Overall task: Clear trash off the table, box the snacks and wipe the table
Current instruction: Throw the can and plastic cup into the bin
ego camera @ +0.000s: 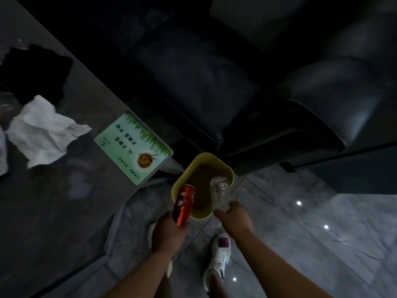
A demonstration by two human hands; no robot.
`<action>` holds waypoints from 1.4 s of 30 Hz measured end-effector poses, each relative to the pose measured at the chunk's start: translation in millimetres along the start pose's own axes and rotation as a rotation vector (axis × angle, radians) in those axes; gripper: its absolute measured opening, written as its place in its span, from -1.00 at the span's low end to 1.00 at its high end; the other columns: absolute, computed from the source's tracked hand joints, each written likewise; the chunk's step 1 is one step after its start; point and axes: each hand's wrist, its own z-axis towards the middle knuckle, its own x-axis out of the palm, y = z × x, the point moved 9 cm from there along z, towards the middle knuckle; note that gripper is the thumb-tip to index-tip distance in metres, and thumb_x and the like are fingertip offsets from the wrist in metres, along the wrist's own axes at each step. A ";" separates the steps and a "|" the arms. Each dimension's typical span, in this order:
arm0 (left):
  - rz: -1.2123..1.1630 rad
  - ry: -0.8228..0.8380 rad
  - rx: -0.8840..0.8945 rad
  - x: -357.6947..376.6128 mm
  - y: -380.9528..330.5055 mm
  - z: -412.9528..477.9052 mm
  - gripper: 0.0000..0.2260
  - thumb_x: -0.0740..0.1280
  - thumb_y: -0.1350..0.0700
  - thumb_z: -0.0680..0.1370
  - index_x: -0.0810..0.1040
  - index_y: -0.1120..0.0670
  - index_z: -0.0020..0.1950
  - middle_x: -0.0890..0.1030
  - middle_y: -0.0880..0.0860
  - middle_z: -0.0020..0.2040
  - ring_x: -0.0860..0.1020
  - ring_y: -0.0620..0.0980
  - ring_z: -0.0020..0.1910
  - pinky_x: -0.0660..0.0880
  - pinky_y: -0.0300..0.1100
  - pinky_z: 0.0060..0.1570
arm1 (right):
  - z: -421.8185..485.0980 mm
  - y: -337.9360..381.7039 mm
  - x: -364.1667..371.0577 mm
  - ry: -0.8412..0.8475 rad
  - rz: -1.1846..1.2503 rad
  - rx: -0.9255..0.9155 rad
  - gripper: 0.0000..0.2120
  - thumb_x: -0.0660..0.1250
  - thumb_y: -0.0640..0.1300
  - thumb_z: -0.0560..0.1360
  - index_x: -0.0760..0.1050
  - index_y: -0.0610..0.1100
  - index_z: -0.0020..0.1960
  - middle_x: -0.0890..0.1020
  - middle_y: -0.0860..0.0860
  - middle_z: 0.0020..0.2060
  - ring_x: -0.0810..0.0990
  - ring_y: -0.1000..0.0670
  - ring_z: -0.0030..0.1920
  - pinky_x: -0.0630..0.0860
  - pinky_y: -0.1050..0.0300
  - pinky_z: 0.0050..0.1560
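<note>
Counts: 1 red can (183, 204) at 6 o'clock; 1 clear plastic bottle (219, 195) just right of it, also 6 o'clock; 1 yellow bin (200, 158) near centre, approx 6 o'clock. 2 hands: left hand (168, 232), right hand (235, 218), both 6 o'clock. 1 green card (133, 145) at 8 o'clock. 1 crumpled white tissue (45, 131) and 1 black cloth (35, 69) at 9 o'clock. 2 white shoes, clearest one (219, 258) at 6 o'clock.

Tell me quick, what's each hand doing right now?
Left hand: closed around a red can, held over the yellow bin.
Right hand: closed around a clear plastic bottle, also over the bin.
</note>
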 end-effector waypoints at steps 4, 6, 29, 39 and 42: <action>0.008 0.022 -0.034 18.8 -0.1 34.5 -0.73 0.47 -0.18 0.42 0.51 -0.09 -0.02 0.62 -0.05 -0.13 0.59 -0.02 -0.18 0.53 -0.13 -0.14 | 36.8 -8.7 20.6 0.010 0.068 0.079 -0.54 0.46 0.13 0.45 0.50 -0.10 0.22 0.67 -0.07 -0.05 0.67 -0.11 -0.06 0.64 -0.07 -0.05; 0.022 0.020 -0.052 25.1 -2.2 49.6 -0.75 0.45 -0.17 0.42 0.53 -0.08 -0.03 0.62 -0.05 -0.13 0.57 -0.01 -0.20 0.48 -0.15 -0.20 | 51.1 -9.9 28.8 0.015 0.085 0.081 -0.54 0.45 0.12 0.45 0.52 -0.13 0.22 0.68 -0.11 -0.01 0.68 -0.13 -0.05 0.65 -0.09 -0.04; 0.358 0.130 -0.028 90.4 4.8 143.1 -0.51 0.39 -0.14 0.49 0.45 0.08 0.32 0.49 0.21 0.27 0.51 0.28 0.25 0.47 0.03 0.12 | 150.0 -33.0 98.4 0.078 0.025 0.048 -0.83 0.37 0.04 0.54 0.48 -0.01 0.05 0.62 -0.01 -0.09 0.62 -0.01 -0.07 0.59 -0.03 -0.02; 0.565 0.126 0.145 68.0 -31.1 117.7 -0.52 0.33 -0.08 0.49 0.40 0.02 0.38 0.48 0.13 0.29 0.48 0.19 0.27 0.45 0.04 0.13 | 128.1 -5.2 75.9 0.063 -0.253 -0.137 -0.73 0.33 0.05 0.55 0.48 -0.01 0.20 0.59 0.00 0.02 0.56 0.04 -0.10 0.45 0.17 -0.26; 0.634 0.117 0.218 60.6 -44.4 101.9 -0.45 0.30 -0.08 0.51 0.33 0.04 0.48 0.46 0.13 0.34 0.46 0.17 0.28 0.45 0.03 0.12 | 111.6 7.0 66.6 0.067 -0.345 -0.202 -0.73 0.29 0.06 0.56 0.46 -0.01 0.21 0.61 -0.03 0.04 0.60 -0.02 -0.03 0.59 0.05 -0.12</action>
